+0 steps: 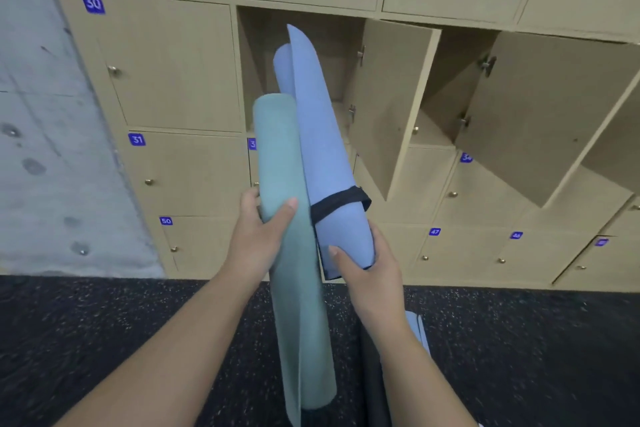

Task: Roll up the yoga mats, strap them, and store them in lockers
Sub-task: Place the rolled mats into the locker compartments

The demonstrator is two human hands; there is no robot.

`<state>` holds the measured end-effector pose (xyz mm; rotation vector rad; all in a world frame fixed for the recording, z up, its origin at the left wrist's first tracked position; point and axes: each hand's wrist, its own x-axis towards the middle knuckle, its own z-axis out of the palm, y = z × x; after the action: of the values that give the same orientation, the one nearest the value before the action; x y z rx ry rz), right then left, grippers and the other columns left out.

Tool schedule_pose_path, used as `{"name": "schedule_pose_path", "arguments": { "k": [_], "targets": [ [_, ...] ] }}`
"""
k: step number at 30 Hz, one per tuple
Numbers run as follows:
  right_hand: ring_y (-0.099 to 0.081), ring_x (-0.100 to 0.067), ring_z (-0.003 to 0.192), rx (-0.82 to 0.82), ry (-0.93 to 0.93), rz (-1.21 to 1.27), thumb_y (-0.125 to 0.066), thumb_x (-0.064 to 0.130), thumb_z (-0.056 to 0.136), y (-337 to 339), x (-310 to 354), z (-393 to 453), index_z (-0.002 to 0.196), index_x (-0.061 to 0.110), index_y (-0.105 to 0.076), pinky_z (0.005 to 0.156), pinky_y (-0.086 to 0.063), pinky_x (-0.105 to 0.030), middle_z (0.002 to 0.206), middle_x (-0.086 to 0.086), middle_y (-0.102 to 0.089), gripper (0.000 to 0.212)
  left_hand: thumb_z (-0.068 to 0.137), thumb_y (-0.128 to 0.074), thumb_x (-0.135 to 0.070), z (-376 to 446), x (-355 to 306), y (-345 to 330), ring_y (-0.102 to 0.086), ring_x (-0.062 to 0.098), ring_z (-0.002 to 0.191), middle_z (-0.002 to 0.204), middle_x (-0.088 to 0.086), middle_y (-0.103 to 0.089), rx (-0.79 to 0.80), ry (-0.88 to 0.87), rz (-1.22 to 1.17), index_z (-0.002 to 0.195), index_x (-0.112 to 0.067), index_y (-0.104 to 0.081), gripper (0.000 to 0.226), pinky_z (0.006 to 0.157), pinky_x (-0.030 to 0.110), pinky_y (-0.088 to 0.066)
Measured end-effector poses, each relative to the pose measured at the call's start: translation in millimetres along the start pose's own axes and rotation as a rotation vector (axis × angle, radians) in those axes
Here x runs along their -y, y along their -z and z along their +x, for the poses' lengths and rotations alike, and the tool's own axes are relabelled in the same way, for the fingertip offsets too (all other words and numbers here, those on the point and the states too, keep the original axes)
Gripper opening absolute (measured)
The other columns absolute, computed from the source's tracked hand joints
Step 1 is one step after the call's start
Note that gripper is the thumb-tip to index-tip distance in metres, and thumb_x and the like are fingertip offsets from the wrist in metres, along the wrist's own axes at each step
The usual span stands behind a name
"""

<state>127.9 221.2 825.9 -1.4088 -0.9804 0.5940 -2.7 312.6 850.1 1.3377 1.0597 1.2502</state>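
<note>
Left hand (258, 236) grips the green mat (294, 253); right hand (363, 265) grips the strapped blue mat (322, 149). Both rolls stand lengthwise, tops pointing into the open locker (263, 45).

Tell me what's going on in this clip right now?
A person stands at a wall of lockers holding two rolled yoga mats. The left hand grips a green mat; the right hand grips a blue mat bound by a black strap. The blue mat's far end points into an open locker.
</note>
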Motion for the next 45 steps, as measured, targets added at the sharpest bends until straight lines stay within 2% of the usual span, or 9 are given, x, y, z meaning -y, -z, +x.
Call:
{"name": "schedule_pose_path", "arguments": {
  "k": [3, 7, 12, 17, 24, 28, 34, 37, 45],
  "targets": [
    [-0.055, 0.016, 0.093, -0.022, -0.009, -0.005, -0.069, 0.02, 0.083, -7, -16, 43, 0.125, 0.037, -0.05, 0.07, -0.043, -0.004, 0.106, 0.028, -0.06, 0.049, 0.087, -0.068, -0.031, 37, 13, -18, -0.063, 0.001, 0.087, 0.106, -0.01, -0.062, 0.054, -0.003, 0.017, 0.119, -0.027, -0.047, 0.038, 0.074, 0.022, -0.051],
    [-0.058, 0.006, 0.097, -0.021, -0.015, -0.009, -0.068, 0.021, 0.083, -20, -35, 111, 0.128, 0.032, -0.051, 0.074, -0.047, -0.013, 0.109, 0.021, -0.062, 0.048, 0.065, -0.079, -0.037, 99, 28, -36, -0.064, 0.01, 0.102, 0.118, -0.002, -0.061, 0.167, 0.012, 0.069, 0.126, -0.031, -0.047, 0.07, 0.087, 0.037, -0.055],
    [-0.061, -0.001, 0.09, 0.063, 0.005, -0.009, -0.07, 0.022, 0.083, -47, -48, 197, 0.117, 0.029, -0.056, 0.073, -0.05, -0.02, 0.1, 0.017, -0.066, 0.037, 0.074, -0.081, -0.013, 176, 38, -46, -0.062, 0.009, 0.108, 0.118, -0.012, -0.061, 0.276, 0.064, 0.05, 0.136, -0.04, -0.027, 0.087, 0.081, 0.029, -0.055],
    [-0.059, 0.006, 0.092, 0.124, 0.001, -0.041, -0.069, 0.019, 0.084, -81, -65, 255, 0.116, 0.038, -0.053, 0.074, -0.048, -0.014, 0.102, 0.022, -0.064, 0.04, 0.079, -0.074, -0.006, 238, 60, -38, -0.056, 0.0, 0.104, 0.118, -0.012, -0.051, 0.141, 0.039, 0.066, 0.136, -0.035, -0.019, 0.084, 0.072, 0.012, -0.049],
    [-0.059, 0.01, 0.083, 0.075, -0.054, -0.13, -0.066, 0.023, 0.085, -137, -82, 356, 0.109, 0.049, -0.05, 0.064, -0.048, -0.014, 0.093, 0.029, -0.064, 0.038, 0.083, -0.072, -0.01, 375, 92, -19, -0.054, 0.003, 0.082, 0.105, 0.0, -0.051, 0.069, 0.159, 0.202, 0.11, -0.014, -0.023, 0.057, 0.057, 0.014, -0.044],
    [-0.06, 0.007, 0.075, -0.008, -0.076, -0.179, -0.066, 0.025, 0.085, -169, -83, 410, 0.092, 0.054, -0.047, 0.062, -0.05, -0.02, 0.084, 0.026, -0.063, 0.036, 0.08, -0.072, -0.009, 462, 100, -12, -0.058, 0.006, 0.082, 0.104, 0.001, -0.056, 0.111, 0.141, 0.217, 0.123, -0.01, -0.033, 0.058, 0.06, 0.019, -0.046],
    [-0.059, 0.007, 0.072, -0.138, -0.117, -0.186, -0.066, 0.027, 0.085, -211, -96, 467, 0.106, 0.04, -0.053, 0.05, -0.042, -0.008, 0.086, 0.018, -0.066, 0.028, 0.071, -0.07, -0.033, 553, 113, -11, -0.055, 0.012, 0.092, 0.113, 0.0, -0.05, 0.197, 0.102, 0.373, 0.125, -0.023, -0.04, 0.063, 0.069, 0.024, -0.044],
    [-0.06, 0.005, 0.07, -0.18, -0.162, -0.224, -0.065, 0.03, 0.085, -221, -108, 489, 0.109, 0.037, -0.053, 0.05, -0.043, -0.012, 0.083, 0.017, -0.065, 0.027, 0.077, -0.068, -0.025, 584, 125, -24, -0.057, 0.019, 0.1, 0.119, 0.003, -0.054, 0.248, 0.133, 0.387, 0.134, -0.02, -0.04, 0.064, 0.074, 0.029, -0.047],
    [-0.059, 0.0, 0.082, -0.162, -0.198, -0.291, -0.062, 0.037, 0.087, -238, -147, 580, 0.115, 0.029, -0.055, 0.058, -0.042, -0.017, 0.096, 0.013, -0.064, 0.03, 0.089, -0.055, -0.017, 669, 154, -62, -0.065, 0.024, 0.076, 0.094, -0.001, -0.061, 0.296, 0.239, 0.43, 0.12, -0.035, -0.022, 0.049, 0.062, 0.035, -0.053]
  ]
}}
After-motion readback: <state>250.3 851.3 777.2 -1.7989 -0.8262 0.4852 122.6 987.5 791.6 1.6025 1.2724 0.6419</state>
